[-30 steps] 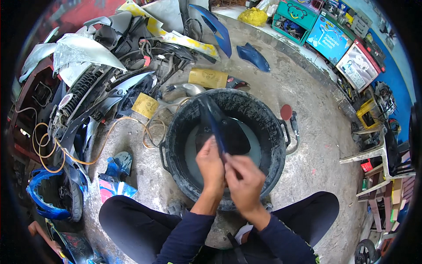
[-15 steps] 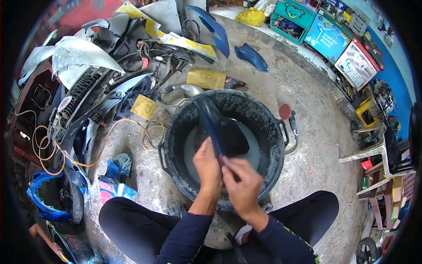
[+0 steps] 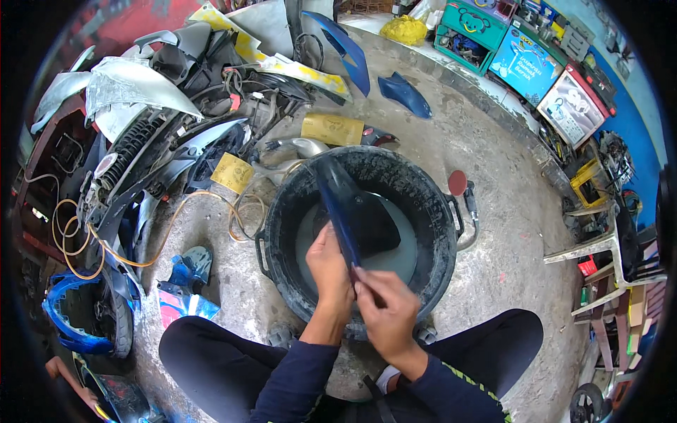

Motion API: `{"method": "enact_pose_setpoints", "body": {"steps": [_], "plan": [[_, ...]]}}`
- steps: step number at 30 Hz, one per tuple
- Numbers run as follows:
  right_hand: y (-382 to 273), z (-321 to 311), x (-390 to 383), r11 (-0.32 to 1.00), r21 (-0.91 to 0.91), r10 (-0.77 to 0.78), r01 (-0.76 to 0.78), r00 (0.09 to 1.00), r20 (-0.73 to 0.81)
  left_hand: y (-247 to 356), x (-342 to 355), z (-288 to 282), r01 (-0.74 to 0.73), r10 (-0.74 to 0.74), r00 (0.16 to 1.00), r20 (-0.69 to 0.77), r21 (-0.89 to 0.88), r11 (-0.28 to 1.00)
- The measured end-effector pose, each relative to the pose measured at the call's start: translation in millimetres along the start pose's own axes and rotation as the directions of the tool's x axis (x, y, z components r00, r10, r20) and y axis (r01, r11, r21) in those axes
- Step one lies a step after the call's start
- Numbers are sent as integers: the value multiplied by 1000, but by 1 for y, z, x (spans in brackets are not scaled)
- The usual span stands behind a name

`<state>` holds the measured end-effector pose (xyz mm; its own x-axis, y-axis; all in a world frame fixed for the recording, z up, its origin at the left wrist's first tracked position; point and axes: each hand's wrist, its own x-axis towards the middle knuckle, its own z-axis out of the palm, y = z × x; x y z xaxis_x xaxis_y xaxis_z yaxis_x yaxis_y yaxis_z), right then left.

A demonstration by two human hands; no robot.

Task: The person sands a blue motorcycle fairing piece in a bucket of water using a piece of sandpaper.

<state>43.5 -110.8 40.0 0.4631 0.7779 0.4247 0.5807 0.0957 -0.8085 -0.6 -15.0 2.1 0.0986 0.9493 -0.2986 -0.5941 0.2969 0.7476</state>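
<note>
A long dark-blue and black plastic body panel (image 3: 337, 215) is tilted over a large black tub (image 3: 436, 250) holding cloudy grey water (image 3: 405, 264). My left hand (image 3: 328, 271) grips the panel along its left side, low down, fingers wrapped behind it. Against the panel's near end my right hand (image 3: 384, 307) is closed, fingertips pressed to the edge; whatever is inside those fingers is hidden. A tool with a round red pad (image 3: 457, 182) lies just right of the tub, and sheets of yellow sandpaper (image 3: 331, 129) lie behind it.
Piled motorcycle panels (image 3: 141, 95) fill the left, with a coiled hose (image 3: 155, 261). A loose blue panel (image 3: 403, 95) lies behind the tub. At right stand crates (image 3: 465, 42) and a white plastic chair (image 3: 585, 250). Another person's arm (image 3: 70, 381) shows at lower left.
My right hand has shifted a little down along the panel's edge, toward me. My left hand and the panel have moved slightly.
</note>
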Motion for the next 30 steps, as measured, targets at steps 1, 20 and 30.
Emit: {"method": "enact_pose_setpoints", "body": {"steps": [1,20,30], "plan": [[0,1,-1,998,-10,-58,58,998,-10,1,0,-2,-24,24,1000,6,-5,1000],[-1,2,11,1000,17,10,-10,1000,-16,2,-3,7,-20,19,999,-28,-35,999],[1,-12,44,880,318,364,-353,931,27,6,-2,-6,195,-157,936,315,-92,977]]}}
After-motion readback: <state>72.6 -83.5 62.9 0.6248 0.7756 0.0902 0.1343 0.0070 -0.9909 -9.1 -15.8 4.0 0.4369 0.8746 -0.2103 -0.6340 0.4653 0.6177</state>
